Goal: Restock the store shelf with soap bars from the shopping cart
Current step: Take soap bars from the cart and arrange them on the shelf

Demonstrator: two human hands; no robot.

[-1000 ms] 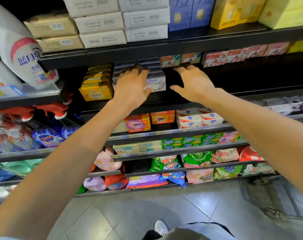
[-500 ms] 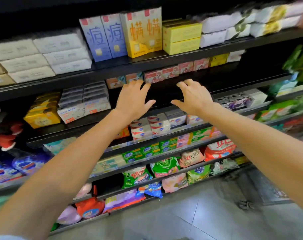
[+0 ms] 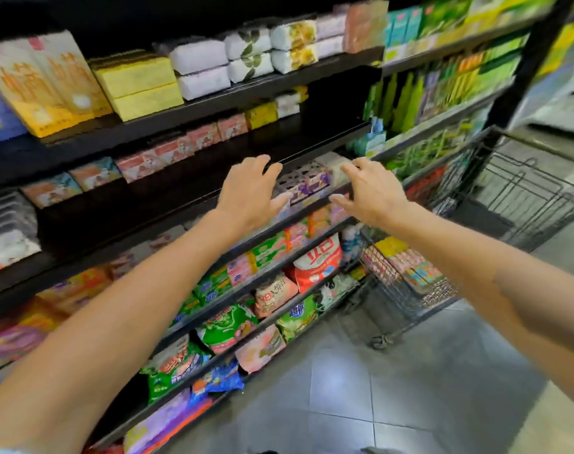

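Both my arms stretch out in front of the black store shelf (image 3: 312, 142). My left hand (image 3: 246, 191) and my right hand (image 3: 371, 191) hover side by side with relaxed fingers, holding nothing. Between them, boxed soap bars with purple print (image 3: 307, 183) sit on the shelf. Pink soap boxes (image 3: 167, 152) line the shelf above. The wire shopping cart (image 3: 508, 198) stands at the right; its lower basket holds several soap packs (image 3: 407, 260). The view is blurred.
White and yellow soap packs (image 3: 138, 83) sit on the top shelf. Bagged detergent (image 3: 226, 326) fills the low shelves. Green bottles (image 3: 410, 96) stand on the neighbouring rack at right. Grey tiled floor (image 3: 377, 388) lies below.
The view has swung right along the shelf, bringing the cart into sight. Both hands have left the grey soap boxes and moved right with the view, still holding nothing.
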